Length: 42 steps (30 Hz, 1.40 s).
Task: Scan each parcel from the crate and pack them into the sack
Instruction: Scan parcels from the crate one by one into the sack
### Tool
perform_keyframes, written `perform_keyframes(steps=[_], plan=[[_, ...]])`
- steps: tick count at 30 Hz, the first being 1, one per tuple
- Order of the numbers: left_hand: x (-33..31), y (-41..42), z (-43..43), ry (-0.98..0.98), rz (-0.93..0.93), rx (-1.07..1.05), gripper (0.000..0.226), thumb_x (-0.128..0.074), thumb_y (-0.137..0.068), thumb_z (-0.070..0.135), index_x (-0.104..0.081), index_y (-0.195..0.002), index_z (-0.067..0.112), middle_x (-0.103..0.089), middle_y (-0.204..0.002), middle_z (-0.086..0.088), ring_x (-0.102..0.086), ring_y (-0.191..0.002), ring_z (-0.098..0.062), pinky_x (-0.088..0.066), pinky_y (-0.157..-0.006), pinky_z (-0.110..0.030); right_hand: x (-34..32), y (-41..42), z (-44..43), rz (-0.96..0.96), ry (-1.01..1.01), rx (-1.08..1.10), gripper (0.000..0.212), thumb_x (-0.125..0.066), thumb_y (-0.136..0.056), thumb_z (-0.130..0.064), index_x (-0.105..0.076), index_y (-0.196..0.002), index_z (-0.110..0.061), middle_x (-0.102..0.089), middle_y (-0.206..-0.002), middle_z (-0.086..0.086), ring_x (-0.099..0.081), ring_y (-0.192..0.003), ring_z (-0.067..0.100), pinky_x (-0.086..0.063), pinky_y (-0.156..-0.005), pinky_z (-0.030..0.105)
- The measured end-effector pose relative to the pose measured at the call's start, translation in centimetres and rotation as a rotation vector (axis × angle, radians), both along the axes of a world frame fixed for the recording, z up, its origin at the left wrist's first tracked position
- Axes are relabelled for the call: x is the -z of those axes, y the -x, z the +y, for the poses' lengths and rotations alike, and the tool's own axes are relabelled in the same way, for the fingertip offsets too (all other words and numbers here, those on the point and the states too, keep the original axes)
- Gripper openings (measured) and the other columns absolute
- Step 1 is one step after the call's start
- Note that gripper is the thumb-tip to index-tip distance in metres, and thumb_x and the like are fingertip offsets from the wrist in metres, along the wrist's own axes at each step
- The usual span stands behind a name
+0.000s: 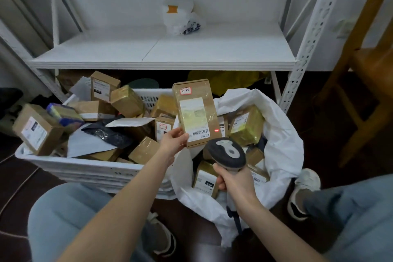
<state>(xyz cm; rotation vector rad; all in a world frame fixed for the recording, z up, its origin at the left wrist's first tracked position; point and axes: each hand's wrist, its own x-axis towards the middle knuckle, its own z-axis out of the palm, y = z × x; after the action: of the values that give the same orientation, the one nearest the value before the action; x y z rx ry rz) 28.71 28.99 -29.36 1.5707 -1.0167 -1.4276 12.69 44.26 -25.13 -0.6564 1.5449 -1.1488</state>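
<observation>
Pinching the lower left corner of a brown parcel [196, 112], the left hand [173, 141] is holding it upright, long axis near vertical, label facing the camera, above the crate [85, 169] and sack [280, 134]. The right hand [232, 183] is gripping a scanner [226, 152], pointing up at its barcode.

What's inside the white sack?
Brown parcels with white labels lie inside the sack. The scanner and the right hand cover part of the opening, and whatever lies under the top parcels is hidden.

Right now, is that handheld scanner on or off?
On: the scanner casts a red spot on the held parcel, right of its barcode.
</observation>
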Motion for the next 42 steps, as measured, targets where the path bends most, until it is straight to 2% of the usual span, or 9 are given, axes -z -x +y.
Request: perform_keyframes(steps=[6,13,17,23,28,30,33,38,42], plan=[[0.3,0.6,0.2,0.005,-0.002,-0.005,0.051,-0.064,-0.089,0.006,-0.048,-0.138,0.007,-0.068,-0.115,-0.008,-0.068,-0.097,-0.019,-0.058,-0.079,-0.030,0.0,0.2,0.6,0.000,-0.061,-0.013,0.021,-0.071,-0.082,-0.011,-0.063,-0.064,-0.006,-0.056,-0.050,0.003,-0.049,-0.043,0.012,-0.044,-0.052,0.027],[0.1,1.1,0.2,0.018,-0.004,0.001,0.049,-0.065,-0.089,0.006,-0.049,-0.136,0.007,-0.068,-0.114,-0.007,-0.068,-0.097,-0.020,-0.057,-0.077,-0.030,0.0,0.4,0.9,0.042,-0.071,-0.020,0.019,-0.072,-0.082,-0.012,-0.063,-0.066,-0.008,-0.056,-0.049,0.001,-0.049,-0.039,0.008,-0.044,-0.048,0.023],[-0.1,1.4,0.4,0.024,-0.019,0.006,0.048,-0.063,-0.090,0.006,-0.049,-0.136,0.008,-0.067,-0.117,-0.008,-0.067,-0.100,-0.021,-0.057,-0.082,-0.032,0.1,0.3,0.8,0.051,-0.071,-0.028,0.018,-0.072,-0.082,-0.013,-0.063,-0.067,-0.009,-0.056,-0.049,0.000,-0.049,-0.041,0.008,-0.046,-0.050,0.024],[-0.2,1.5,0.6,0.014,-0.004,0.008,0.050,-0.062,-0.090,0.006,-0.047,-0.138,0.008,-0.066,-0.119,-0.009,-0.066,-0.098,-0.020,-0.056,-0.074,-0.028,0.6,0.4,0.6,0.056,-0.073,-0.028,0.020,-0.072,-0.082,-0.012,-0.062,-0.065,-0.009,-0.054,-0.047,0.000,-0.049,-0.041,0.010,-0.046,-0.053,0.028],[0.2,1.5,0.6,0.010,-0.007,0.027,0.052,-0.066,-0.088,0.006,-0.047,-0.137,0.007,-0.067,-0.114,-0.006,-0.066,-0.093,-0.017,-0.054,-0.069,-0.024,0.9,0.6,0.2,0.051,-0.073,-0.036,0.019,-0.072,-0.082,-0.013,-0.062,-0.066,-0.008,-0.056,-0.049,0.001,-0.050,-0.041,0.009,-0.045,-0.050,0.024],[0.4,1.4,0.7,0.022,-0.058,0.081,0.052,-0.066,-0.088,0.008,-0.048,-0.137,0.007,-0.066,-0.112,-0.005,-0.065,-0.092,-0.017,-0.053,-0.068,-0.023,0.9,1.0,-0.5,0.037,-0.063,-0.015,0.014,-0.073,-0.082,-0.014,-0.065,-0.073,-0.007,-0.061,-0.054,0.002,-0.054,-0.043,0.008,-0.046,-0.049,0.020],[0.8,1.6,0.8,-0.037,-0.144,0.211,0.049,-0.065,-0.089,0.007,-0.048,-0.135,0.003,-0.064,-0.107,-0.001,-0.065,-0.093,-0.020,-0.057,-0.075,-0.028,1.1,2.8,-2.7,0.030,-0.039,0.055,0.012,-0.074,-0.083,-0.016,-0.068,-0.084,-0.006,-0.065,-0.063,0.004,-0.058,-0.052,0.011,-0.049,-0.056,0.025],[4.4,3.1,1.4,-0.205,-0.365,0.391,0.037,-0.063,-0.089,0.004,-0.057,-0.125,0.000,-0.066,-0.106,-0.011,-0.065,-0.086,-0.020,-0.058,-0.069,-0.030,2.3,5.7,-7.3,0.105,-0.043,0.131,0.016,-0.075,-0.082,-0.023,-0.067,-0.077,-0.010,-0.066,-0.065,0.006,-0.059,-0.054,0.014,-0.052,-0.062,0.031],[7.6,4.2,1.0,-0.069,-0.815,0.471,0.037,-0.059,-0.089,0.010,-0.058,-0.126,0.010,-0.067,-0.114,-0.013,-0.062,-0.104,-0.028,-0.052,-0.087,-0.035,4.0,6.3,-9.8,0.158,-0.064,0.129,0.025,-0.079,-0.077,-0.031,-0.067,-0.080,-0.009,-0.067,-0.064,0.003,-0.062,-0.055,0.014,-0.057,-0.069,0.035]])
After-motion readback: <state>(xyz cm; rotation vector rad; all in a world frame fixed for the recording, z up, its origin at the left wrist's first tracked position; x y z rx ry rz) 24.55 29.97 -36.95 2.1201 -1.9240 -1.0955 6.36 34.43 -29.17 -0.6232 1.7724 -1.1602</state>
